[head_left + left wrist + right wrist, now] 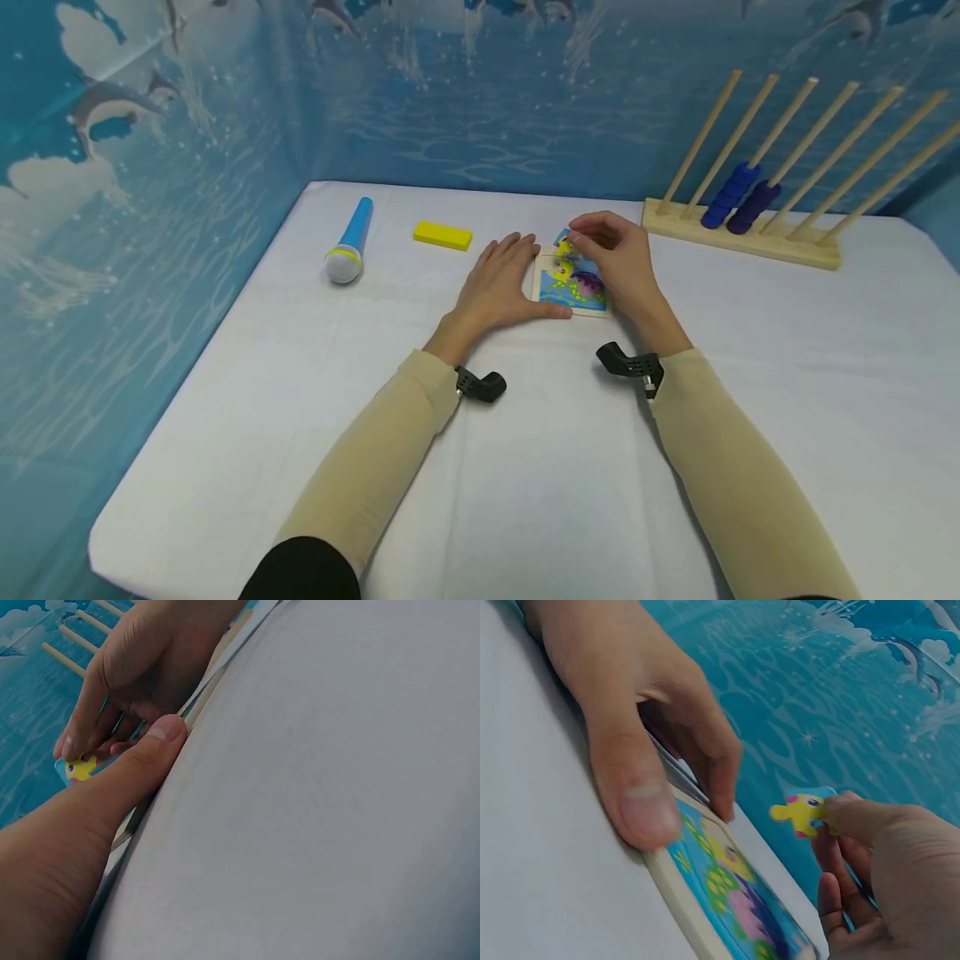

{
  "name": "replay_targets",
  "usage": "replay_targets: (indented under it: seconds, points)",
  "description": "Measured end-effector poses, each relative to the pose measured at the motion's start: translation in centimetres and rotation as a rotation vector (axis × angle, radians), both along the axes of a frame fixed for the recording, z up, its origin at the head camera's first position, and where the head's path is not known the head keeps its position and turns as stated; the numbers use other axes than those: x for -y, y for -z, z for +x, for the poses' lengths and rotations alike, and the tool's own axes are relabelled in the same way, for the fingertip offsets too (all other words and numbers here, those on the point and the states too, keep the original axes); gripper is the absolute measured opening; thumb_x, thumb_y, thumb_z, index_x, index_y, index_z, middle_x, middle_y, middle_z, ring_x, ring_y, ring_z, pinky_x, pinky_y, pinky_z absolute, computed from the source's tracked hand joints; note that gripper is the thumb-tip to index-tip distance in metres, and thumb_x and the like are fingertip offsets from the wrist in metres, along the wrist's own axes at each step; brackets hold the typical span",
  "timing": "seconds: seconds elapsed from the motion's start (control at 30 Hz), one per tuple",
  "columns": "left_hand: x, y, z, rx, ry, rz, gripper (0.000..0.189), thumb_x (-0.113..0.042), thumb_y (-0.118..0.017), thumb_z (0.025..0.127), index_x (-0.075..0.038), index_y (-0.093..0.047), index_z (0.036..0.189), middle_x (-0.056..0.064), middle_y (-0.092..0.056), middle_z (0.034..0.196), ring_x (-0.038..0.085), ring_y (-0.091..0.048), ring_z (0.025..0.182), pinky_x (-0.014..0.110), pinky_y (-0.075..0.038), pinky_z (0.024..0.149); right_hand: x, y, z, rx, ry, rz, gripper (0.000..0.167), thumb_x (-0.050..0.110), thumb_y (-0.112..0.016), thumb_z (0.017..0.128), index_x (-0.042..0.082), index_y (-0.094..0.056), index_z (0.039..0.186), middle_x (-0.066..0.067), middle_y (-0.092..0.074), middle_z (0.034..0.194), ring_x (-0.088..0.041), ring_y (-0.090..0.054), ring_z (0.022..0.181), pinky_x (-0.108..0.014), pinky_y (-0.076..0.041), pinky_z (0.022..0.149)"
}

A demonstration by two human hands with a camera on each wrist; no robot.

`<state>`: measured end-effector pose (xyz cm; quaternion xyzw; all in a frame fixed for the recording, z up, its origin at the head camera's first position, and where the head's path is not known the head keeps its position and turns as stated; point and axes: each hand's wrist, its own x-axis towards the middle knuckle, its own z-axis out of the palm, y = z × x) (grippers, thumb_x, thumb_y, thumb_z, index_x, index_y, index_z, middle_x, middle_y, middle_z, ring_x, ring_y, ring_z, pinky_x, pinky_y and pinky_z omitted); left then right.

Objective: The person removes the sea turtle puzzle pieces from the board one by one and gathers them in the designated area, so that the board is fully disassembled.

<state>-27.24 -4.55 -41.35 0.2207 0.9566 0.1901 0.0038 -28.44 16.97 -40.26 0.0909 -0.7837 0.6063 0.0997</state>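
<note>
A square wooden jigsaw puzzle board [598, 313] with a sea picture lies on the table. My left hand [498, 287] holds it from the left, thumb along the near edge and fingers at the far left side. Between thumb and fingertips my right hand [621, 262] pinches a puzzle piece [804, 814], blue and yellow with a printed eye and a rounded tab. In the right wrist view the piece is raised apart from the board. More of the picture, yellow, purple and green, shows inside the frame. The right hand covers part of the board's right side in the head view.
A toy microphone [350, 242] and a yellow block [442, 236] lie to the left of the board. At the back right stands a wooden peg rack [742, 235] with upright rods and blue and purple beads. A blue sea-print curtain [480, 125] hangs behind the white table [547, 467].
</note>
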Motion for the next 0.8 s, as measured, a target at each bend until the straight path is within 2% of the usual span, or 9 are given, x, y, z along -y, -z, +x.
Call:
replay_targets:
  seconds: [0.1,0.17,0.3,0.4,0.5,0.63,0.7,0.8]
  points:
    - [0.0,0.0,-0.1,0.003,-0.003,-0.001,0.118,-0.088,-0.068,0.075,-0.019,-0.036,0.165,-0.003,-0.026,0.175,0.016,-0.014,0.164,0.037,-0.002,0.135,-1.7,-0.2,0.2,0.055,0.108,-0.088,0.026,0.022,-0.075,0.100,0.007,-0.074,0.121,0.006,-0.073,0.110,-0.009,-0.066,0.101,-0.015,-0.054,0.087]
    - [0.1,0.2,-0.2,0.004,-0.005,0.000,0.118,-0.088,-0.068,0.075,-0.019,-0.036,0.165,-0.003,-0.026,0.175,0.016,-0.014,0.164,0.036,-0.003,0.135,-3.4,0.0,0.5,0.079,0.173,-0.085,0.026,0.021,-0.075,0.100,0.009,-0.074,0.122,0.009,-0.073,0.108,-0.007,-0.065,0.098,-0.013,-0.053,0.081]
    - [0.2,0.5,-0.3,0.004,-0.005,-0.004,0.117,-0.088,-0.068,0.074,-0.020,-0.036,0.164,-0.004,-0.025,0.175,0.016,-0.014,0.163,0.037,-0.003,0.136,-6.6,0.5,1.3,0.094,0.255,0.028,0.028,0.022,-0.073,0.101,0.007,-0.073,0.125,0.014,-0.071,0.108,-0.005,-0.063,0.096,-0.012,-0.051,0.076]
    - [0.3,0.6,-0.3,0.004,-0.004,0.001,0.117,-0.088,-0.068,0.074,-0.020,-0.036,0.164,-0.004,-0.025,0.175,0.015,-0.014,0.163,0.037,-0.003,0.136,-8.3,0.9,1.6,0.082,0.281,0.136,0.029,0.023,-0.072,0.102,0.006,-0.074,0.125,0.015,-0.071,0.105,-0.001,-0.063,0.094,-0.009,-0.051,0.077]
    - [0.3,0.6,-0.3,0.006,0.001,0.008,0.118,-0.088,-0.068,0.074,-0.020,-0.036,0.165,-0.004,-0.025,0.175,0.016,-0.014,0.163,0.037,-0.003,0.136,-9.0,1.1,1.6,0.058,0.289,0.262,0.029,0.027,-0.070,0.103,0.006,-0.074,0.123,0.008,-0.072,0.106,-0.002,-0.062,0.093,-0.008,-0.048,0.078]
    - [0.2,0.6,-0.3,-0.001,0.011,0.014,0.117,-0.087,-0.069,0.075,-0.019,-0.036,0.165,-0.003,-0.026,0.175,0.017,-0.014,0.163,0.038,-0.003,0.136,-8.6,1.0,1.5,0.026,0.300,0.409,0.032,0.030,-0.065,0.106,0.007,-0.073,0.128,-0.010,-0.071,0.117,-0.014,-0.061,0.104,-0.015,-0.046,0.086]
    - [0.1,0.6,-0.3,-0.005,0.016,0.015,0.117,-0.086,-0.069,0.075,-0.018,-0.036,0.165,-0.002,-0.026,0.175,0.017,-0.014,0.163,0.039,-0.003,0.136,-8.3,0.9,1.6,0.016,0.320,0.443,0.033,0.029,-0.063,0.107,0.008,-0.071,0.132,-0.015,-0.070,0.121,-0.022,-0.060,0.111,-0.021,-0.047,0.090]
    - [-0.1,0.6,-0.3,-0.005,0.021,0.015,0.117,-0.087,-0.068,0.075,-0.018,-0.036,0.165,-0.002,-0.026,0.175,0.017,-0.014,0.164,0.038,-0.003,0.136,-7.9,0.9,1.9,-0.003,0.357,0.449,0.033,0.026,-0.060,0.109,0.008,-0.069,0.134,-0.016,-0.070,0.123,-0.026,-0.060,0.115,-0.026,-0.047,0.092]
